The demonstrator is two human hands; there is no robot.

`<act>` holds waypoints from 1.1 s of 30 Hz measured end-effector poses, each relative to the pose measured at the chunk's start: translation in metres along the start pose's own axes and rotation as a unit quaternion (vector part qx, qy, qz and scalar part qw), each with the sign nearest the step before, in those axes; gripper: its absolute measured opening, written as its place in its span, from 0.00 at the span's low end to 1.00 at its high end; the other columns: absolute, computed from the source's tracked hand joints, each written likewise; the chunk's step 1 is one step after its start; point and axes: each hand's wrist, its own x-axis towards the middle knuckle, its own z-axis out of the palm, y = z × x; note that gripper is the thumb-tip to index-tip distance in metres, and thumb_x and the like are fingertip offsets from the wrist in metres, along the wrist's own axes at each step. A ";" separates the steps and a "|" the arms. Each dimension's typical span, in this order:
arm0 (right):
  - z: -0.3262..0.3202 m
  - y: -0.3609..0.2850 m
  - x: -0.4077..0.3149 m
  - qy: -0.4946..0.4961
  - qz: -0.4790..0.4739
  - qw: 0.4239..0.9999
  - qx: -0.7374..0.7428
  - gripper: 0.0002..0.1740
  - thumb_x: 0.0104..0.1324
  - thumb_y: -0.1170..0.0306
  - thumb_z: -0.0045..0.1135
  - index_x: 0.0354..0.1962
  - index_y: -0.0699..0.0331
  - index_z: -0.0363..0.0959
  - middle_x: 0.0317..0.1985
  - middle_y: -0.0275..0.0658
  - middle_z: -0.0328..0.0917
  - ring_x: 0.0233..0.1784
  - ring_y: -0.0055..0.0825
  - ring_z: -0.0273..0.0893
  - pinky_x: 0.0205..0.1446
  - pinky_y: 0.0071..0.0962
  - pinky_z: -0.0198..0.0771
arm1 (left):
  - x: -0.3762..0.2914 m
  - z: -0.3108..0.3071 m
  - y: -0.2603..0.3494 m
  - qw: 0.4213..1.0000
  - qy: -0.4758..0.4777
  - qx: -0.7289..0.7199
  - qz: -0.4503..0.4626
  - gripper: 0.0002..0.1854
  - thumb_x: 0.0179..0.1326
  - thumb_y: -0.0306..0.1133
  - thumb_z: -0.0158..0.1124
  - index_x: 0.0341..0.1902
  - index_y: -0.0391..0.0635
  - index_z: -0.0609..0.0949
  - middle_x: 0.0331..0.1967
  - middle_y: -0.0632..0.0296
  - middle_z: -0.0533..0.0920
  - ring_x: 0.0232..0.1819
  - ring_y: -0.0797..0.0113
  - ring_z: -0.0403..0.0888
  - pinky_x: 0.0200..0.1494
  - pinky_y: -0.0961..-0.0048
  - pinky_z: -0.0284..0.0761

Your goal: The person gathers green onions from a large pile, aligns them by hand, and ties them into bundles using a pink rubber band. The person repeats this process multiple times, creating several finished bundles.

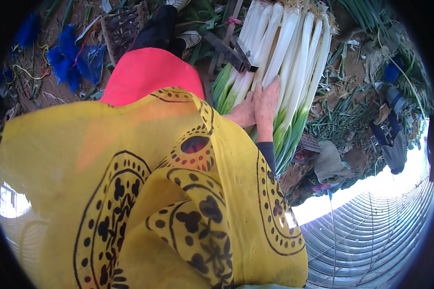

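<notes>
A thick bundle of large green onions (282, 54) lies before me at upper right. Its roots are at the top of the view, and its white stalks run down into green leaves. My right hand (268, 99) grips stalks in the middle of the bundle, where white turns to green. Close against it, my left hand (241, 112) touches the stalks, its fingers partly hidden. Two dark square metal bars (238, 54) reach over the bundle's left side. A yellow scarf with black print (130, 144) covers much of the lower view and hides my forearms, except a dark right cuff.
A red apron (155, 72) covers my lap. Blue netting (70, 59) and a woven basket (124, 29) lie on the left. Cut leaves (332, 126) litter the soil at right. A bent-over person (394, 144) is farther right, by the corrugated roof (361, 231).
</notes>
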 end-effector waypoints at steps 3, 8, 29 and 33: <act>-0.002 0.004 0.013 -0.088 0.060 0.994 0.029 0.39 0.62 0.65 0.53 0.63 0.80 0.51 0.61 0.64 0.63 0.66 0.56 0.61 0.67 0.42 0.58 | 0.005 0.003 -0.006 1.000 0.001 -0.007 0.004 0.37 0.53 0.34 0.60 0.64 0.38 0.56 0.62 0.39 0.60 0.60 0.38 0.66 0.57 0.50 0.69; 0.004 0.010 0.021 -0.058 0.037 0.997 0.028 0.35 0.62 0.61 0.56 0.58 0.79 0.59 0.54 0.66 0.69 0.58 0.59 0.69 0.61 0.44 0.63 | 0.001 0.003 -0.007 0.999 -0.005 -0.033 0.013 0.39 0.56 0.47 0.59 0.66 0.41 0.58 0.62 0.39 0.61 0.61 0.37 0.63 0.61 0.52 0.65; 0.002 0.001 0.007 -0.007 -0.021 0.999 0.042 0.36 0.64 0.65 0.53 0.64 0.75 0.52 0.57 0.63 0.67 0.61 0.56 0.66 0.63 0.41 0.63 | -0.014 -0.044 0.018 0.993 0.065 0.046 -0.081 0.33 0.55 0.32 0.57 0.66 0.45 0.61 0.61 0.43 0.67 0.51 0.44 0.76 0.49 0.52 0.74; -0.005 -0.009 0.003 -0.019 -0.017 1.000 0.004 0.37 0.65 0.65 0.54 0.66 0.71 0.51 0.56 0.57 0.68 0.58 0.53 0.68 0.60 0.42 0.64 | 0.055 -0.099 0.034 0.962 0.241 0.125 0.017 0.30 0.57 0.35 0.55 0.62 0.35 0.65 0.54 0.44 0.72 0.59 0.45 0.68 0.59 0.54 0.66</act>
